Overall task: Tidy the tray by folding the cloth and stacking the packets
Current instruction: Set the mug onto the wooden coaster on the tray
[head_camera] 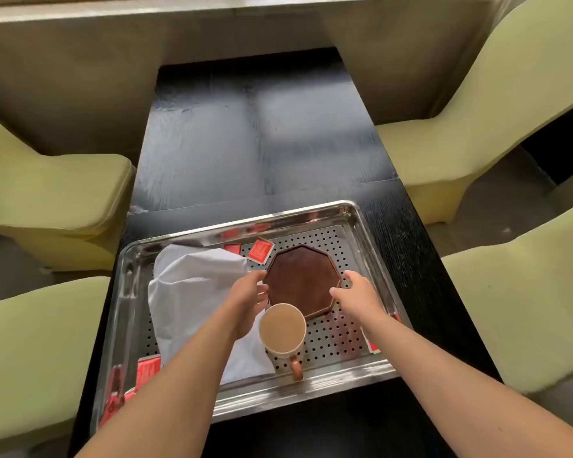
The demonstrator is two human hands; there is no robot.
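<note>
1. Fingers (261, 294) of my left hand (245, 302): curled onto the left edge of the octagonal board (301, 282). My right hand (358, 294): curled likewise onto its right edge. Purpose, I judge: lifting the board clear.
2. Cup (282, 328): milky drink, at the board's near edge, handle toward me.
3. Cloth (196, 292): unfolded, crumpled, left of the board. Long axis runs near-to-far, its near end under my left forearm.
4. Packets (260, 251): red, unstacked. Two lie off the board's far-left corner, the others are scattered nearer me on either side.
5. Tray (311, 211): steel, beneath the board.
</note>
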